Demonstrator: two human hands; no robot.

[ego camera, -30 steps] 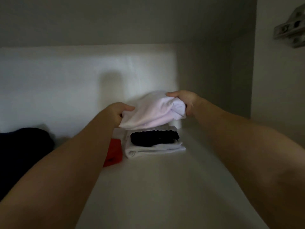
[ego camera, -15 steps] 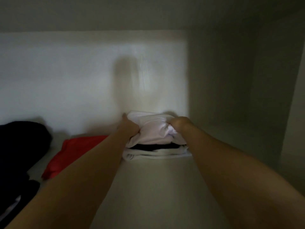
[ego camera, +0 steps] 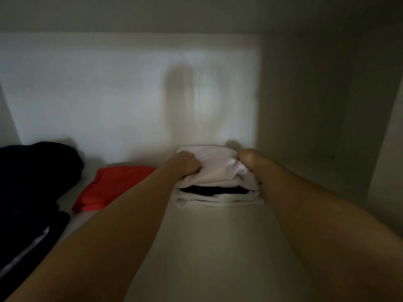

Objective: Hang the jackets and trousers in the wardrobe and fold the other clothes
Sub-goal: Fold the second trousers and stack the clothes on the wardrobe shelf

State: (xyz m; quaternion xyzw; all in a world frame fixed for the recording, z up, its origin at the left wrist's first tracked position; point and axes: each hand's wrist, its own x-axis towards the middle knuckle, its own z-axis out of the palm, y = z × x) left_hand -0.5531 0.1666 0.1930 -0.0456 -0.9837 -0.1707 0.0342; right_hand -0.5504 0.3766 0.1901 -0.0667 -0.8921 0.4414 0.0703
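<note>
Two hands, I saw, held the white garment (ego camera: 218, 168): the left hand (ego camera: 186, 163) curled round its left edge, the right hand (ego camera: 248, 158) round its right. It sat atop the pile (ego camera: 218, 200); a red cloth (ego camera: 113, 186) lay left of the pile, dark clothes (ego camera: 32, 182) farther left.

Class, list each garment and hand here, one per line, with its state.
Top white garment: folded, on the black garment, gripped at both ends.
Black garment: folded, between the white ones.
Bottom white garment: folded, flat on the shelf.
Red garment: lying flat, left of those.
Dark clothes: heaped, far left.
Left hand: grips the top white garment.
Right hand: grips it too.
</note>
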